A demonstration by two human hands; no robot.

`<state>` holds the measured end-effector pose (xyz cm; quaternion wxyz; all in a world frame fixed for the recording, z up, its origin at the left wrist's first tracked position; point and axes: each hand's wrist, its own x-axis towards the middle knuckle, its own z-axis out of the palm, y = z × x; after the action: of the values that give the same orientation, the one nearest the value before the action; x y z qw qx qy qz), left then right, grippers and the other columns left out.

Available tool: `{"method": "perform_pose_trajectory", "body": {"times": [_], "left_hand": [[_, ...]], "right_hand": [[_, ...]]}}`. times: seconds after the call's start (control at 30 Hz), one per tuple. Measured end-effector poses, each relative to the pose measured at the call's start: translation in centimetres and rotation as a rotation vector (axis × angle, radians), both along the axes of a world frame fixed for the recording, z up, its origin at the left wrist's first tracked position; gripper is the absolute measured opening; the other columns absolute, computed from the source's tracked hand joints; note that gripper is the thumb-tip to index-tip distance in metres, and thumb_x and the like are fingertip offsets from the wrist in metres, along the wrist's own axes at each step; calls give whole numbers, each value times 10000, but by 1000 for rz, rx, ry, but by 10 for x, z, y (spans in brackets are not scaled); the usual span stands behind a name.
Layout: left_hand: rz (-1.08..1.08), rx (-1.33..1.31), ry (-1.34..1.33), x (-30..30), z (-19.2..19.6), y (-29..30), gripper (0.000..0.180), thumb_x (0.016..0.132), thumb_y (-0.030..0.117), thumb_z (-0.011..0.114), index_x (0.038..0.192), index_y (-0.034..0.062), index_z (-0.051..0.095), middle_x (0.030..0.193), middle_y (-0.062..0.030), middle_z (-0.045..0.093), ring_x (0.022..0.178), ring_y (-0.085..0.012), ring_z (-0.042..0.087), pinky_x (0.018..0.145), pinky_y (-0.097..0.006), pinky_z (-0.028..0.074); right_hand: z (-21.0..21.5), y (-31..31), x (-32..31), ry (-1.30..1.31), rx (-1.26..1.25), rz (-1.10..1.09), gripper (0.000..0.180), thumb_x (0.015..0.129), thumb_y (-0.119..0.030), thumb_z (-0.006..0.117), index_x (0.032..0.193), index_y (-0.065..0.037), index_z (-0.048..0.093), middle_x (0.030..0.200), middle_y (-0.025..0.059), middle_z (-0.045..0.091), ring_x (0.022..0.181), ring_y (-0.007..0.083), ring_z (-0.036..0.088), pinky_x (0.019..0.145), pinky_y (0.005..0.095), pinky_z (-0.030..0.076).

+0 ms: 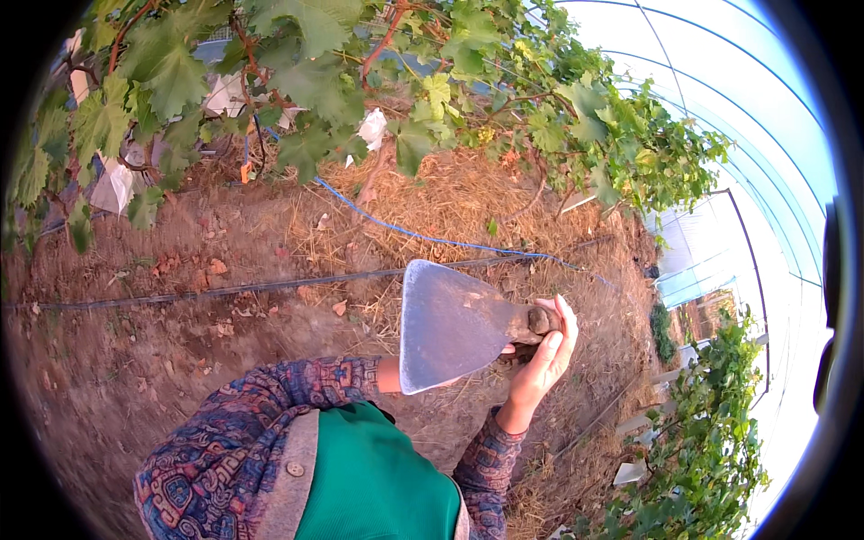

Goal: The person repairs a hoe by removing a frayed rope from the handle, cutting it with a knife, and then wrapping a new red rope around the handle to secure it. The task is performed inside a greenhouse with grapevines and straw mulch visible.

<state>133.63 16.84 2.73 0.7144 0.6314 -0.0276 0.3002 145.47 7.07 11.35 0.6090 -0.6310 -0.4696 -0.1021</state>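
Note:
A hoe (454, 328) is held up in front of my chest, its broad grey blade flaring to the left. At the narrow right end is a soil-covered socket, with the rounded end of what looks like a wooden handle in it. My right hand (543, 360) cups this end, fingers and thumb curved around it. The blade covers most of my left hand (389, 374); only the wrist and a sliver below the blade's lower edge show. A fingertip peeks out beside the socket, but I cannot tell whose hand it belongs to.
Grapevines (315, 81) with white paper bags (373, 129) hang across the top. A blue line (414, 234) and a black hose (225, 292) cross the soil and straw. More vines (693, 450) grow at right, below a hooped plastic cover (720, 81).

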Motion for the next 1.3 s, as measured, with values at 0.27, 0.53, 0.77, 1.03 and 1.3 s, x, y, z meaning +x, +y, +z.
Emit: {"method": "perform_pose_trajectory", "body": {"times": [0.27, 0.53, 0.77, 1.03, 1.3], "left_hand": [[15, -141, -74, 21, 31, 2, 236, 1005, 196, 626, 1152, 18, 675, 1034, -17, 698, 913, -99, 625, 795, -264, 520], [135, -46, -175, 25, 27, 1, 257, 951, 122, 693, 1181, 14, 653, 1103, -57, 698, 992, -132, 640, 860, -299, 533], [69, -192, -182, 29, 30, -2, 214, 964, 50, 654, 1172, 2, 639, 1088, -30, 675, 997, -113, 621, 863, -279, 526], [234, 180, -155, 24, 32, 4, 247, 928, 137, 719, 1136, 11, 676, 1070, -64, 714, 970, -165, 668, 838, -306, 543], [181, 157, -101, 5, 40, 0, 249, 938, 159, 711, 1140, 17, 680, 1052, -52, 720, 946, -151, 662, 821, -295, 533]], "right_hand": [[0, -4, 7, -200, -38, 16, 490, 933, -321, 706, 1302, -29, 567, 1249, 157, 581, 1183, 294, 550, 1028, 412, 424], [3, -4, 8, -228, -4, 14, 417, 895, -225, 756, 1230, -24, 610, 1225, 147, 588, 1156, 279, 567, 1000, 386, 449], [4, -5, 9, -226, -6, -6, 394, 884, -179, 761, 1215, -20, 618, 1214, 145, 593, 1143, 275, 574, 997, 384, 452], [2, -11, 4, -203, -7, -15, 403, 908, -206, 732, 1241, -13, 612, 1235, 147, 599, 1167, 275, 570, 1008, 384, 447], [4, -20, 2, -136, -61, 35, 433, 923, -262, 710, 1258, -7, 608, 1273, 141, 619, 1223, 287, 556, 1053, 402, 416]]}}
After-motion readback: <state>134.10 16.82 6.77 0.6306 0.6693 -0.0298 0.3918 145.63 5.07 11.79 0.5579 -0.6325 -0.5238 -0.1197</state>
